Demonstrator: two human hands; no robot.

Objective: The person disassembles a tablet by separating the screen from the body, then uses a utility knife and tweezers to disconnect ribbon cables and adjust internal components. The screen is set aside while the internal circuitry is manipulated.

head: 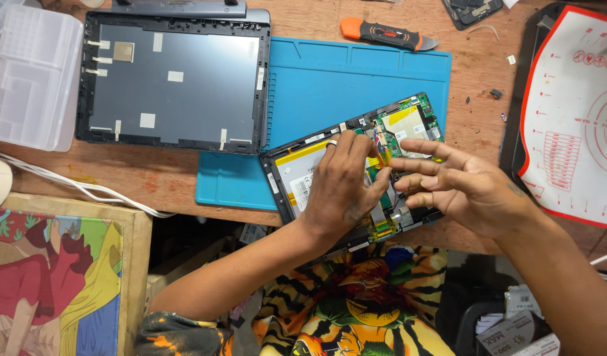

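Currently both hands work inside the opened tablet (297, 175), which lies tilted in the centre of the frame, half on the blue mat (316, 86) and half over the desk edge. Left hand (343, 184) lies palm-down on the pale battery, fingers curled, thumb and forefinger pinched at the yellow tape (381, 158) by the green board (409, 122); I cannot tell whether it truly grips the tape. Right hand (465, 188) hovers at centre right, fingers spread and loose, holding nothing, tips just beside the same tape.

Notes for doing this well, as I judge it: lift the tape low and slow, along its length, so the ribbon cable (380, 217) beneath is not creased. Left palm pressure on the battery should stay light. Right fingertips are best used to steady the board.

Back cover (175, 79) sits upper left; orange pry tool (386, 34) top centre, unused.
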